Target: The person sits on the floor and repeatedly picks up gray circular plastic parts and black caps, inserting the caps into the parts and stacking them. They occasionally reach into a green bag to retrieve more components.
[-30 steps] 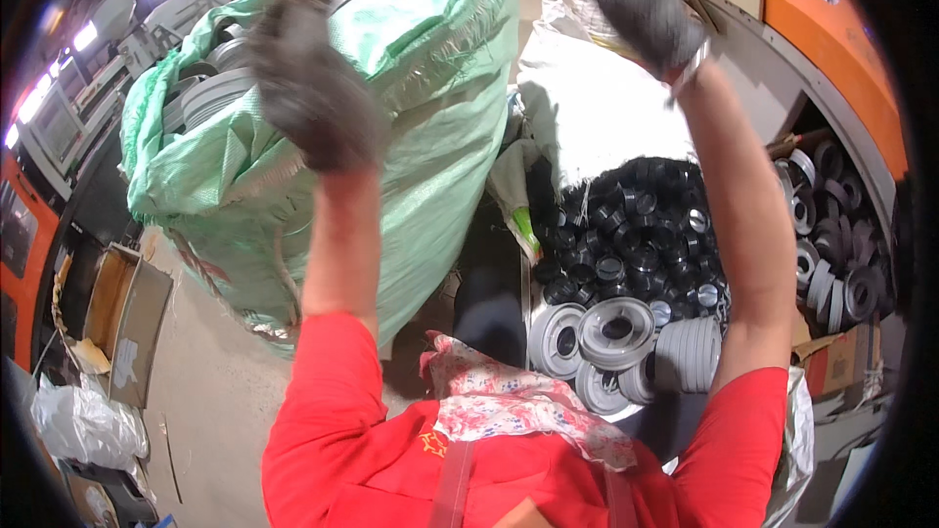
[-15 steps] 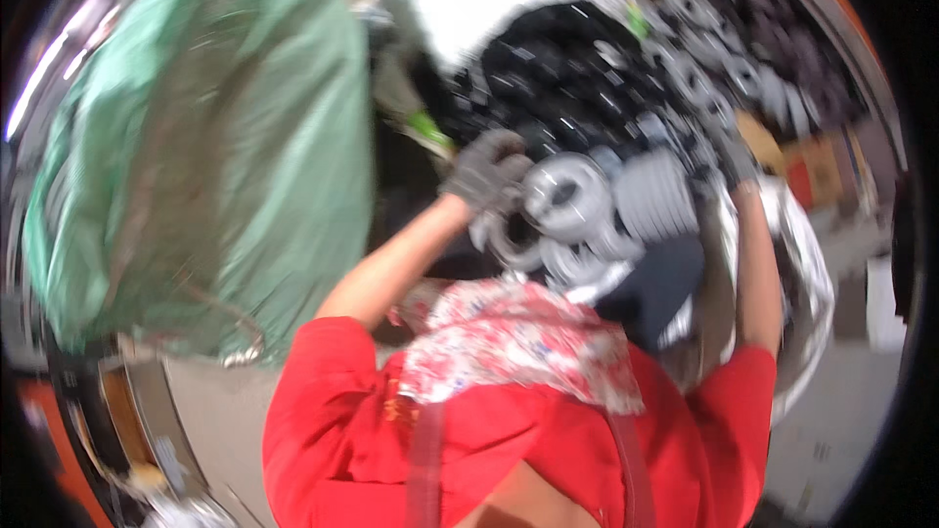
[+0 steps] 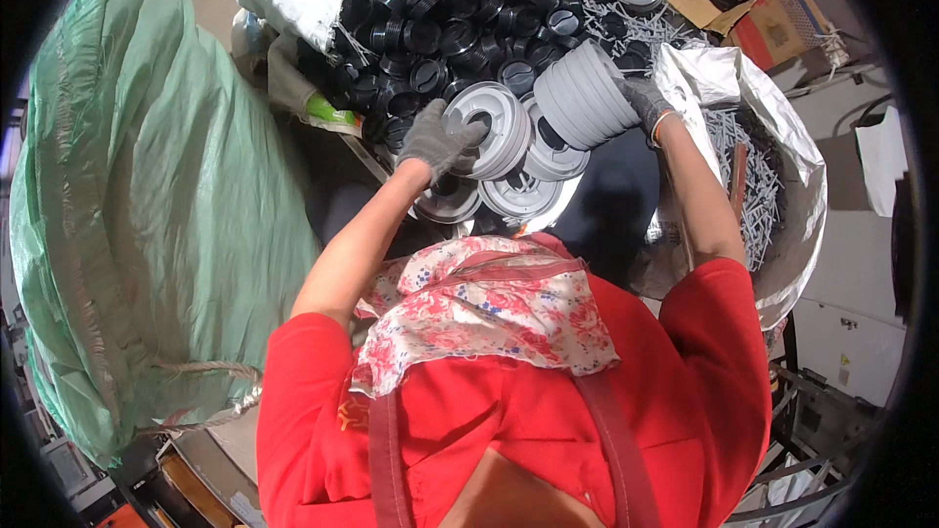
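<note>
Resting half-curled, the gloved left hand (image 3: 437, 144) is laid on the left rim of a grey disc stack (image 3: 504, 137), just in front of the heap of black caps (image 3: 460, 29); a tilted ribbed stack (image 3: 579, 98), at the heap's right front, is touched on its right end by the half-bent gloved right hand (image 3: 646, 106); with fingers partly hidden, whether either is firmly gripped cannot be told.

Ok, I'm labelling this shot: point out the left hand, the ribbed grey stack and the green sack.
Left hand (image 3: 436, 144): head view, back of the glove.
Ribbed grey stack (image 3: 584, 98): head view, ridged side.
Green sack (image 3: 166, 196): head view, its side.
</note>
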`<control>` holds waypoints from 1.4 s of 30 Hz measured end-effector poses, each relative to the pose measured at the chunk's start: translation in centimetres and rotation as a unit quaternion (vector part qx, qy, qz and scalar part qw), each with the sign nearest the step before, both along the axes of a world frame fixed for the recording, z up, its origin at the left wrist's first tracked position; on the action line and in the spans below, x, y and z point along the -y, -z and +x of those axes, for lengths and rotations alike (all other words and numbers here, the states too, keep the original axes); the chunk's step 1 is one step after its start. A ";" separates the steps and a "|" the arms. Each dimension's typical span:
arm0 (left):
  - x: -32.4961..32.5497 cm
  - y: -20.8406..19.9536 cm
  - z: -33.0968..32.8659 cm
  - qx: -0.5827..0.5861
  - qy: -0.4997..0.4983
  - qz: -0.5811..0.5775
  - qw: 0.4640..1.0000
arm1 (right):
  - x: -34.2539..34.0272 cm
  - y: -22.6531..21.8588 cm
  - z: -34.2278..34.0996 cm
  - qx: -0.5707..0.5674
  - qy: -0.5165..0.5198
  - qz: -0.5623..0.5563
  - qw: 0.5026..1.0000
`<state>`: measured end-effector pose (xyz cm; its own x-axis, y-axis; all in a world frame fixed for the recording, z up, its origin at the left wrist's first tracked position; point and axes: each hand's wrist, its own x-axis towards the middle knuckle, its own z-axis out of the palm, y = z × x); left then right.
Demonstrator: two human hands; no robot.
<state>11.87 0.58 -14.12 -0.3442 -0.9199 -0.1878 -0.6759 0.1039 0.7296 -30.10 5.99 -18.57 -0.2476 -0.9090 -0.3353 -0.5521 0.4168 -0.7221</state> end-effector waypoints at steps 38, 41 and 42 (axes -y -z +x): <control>-0.6 -8.8 -8.6 -0.536 0.138 0.324 0.767 | -5.3 -10.0 5.4 0.043 0.022 -0.391 0.919; -1.4 -15.4 -5.2 -0.441 0.160 -0.012 0.883 | -7.2 -13.2 9.2 0.210 0.098 -0.324 0.917; -2.0 -18.6 -4.6 -0.381 0.154 -0.123 0.903 | -7.4 -14.8 10.6 0.298 0.123 -0.309 0.895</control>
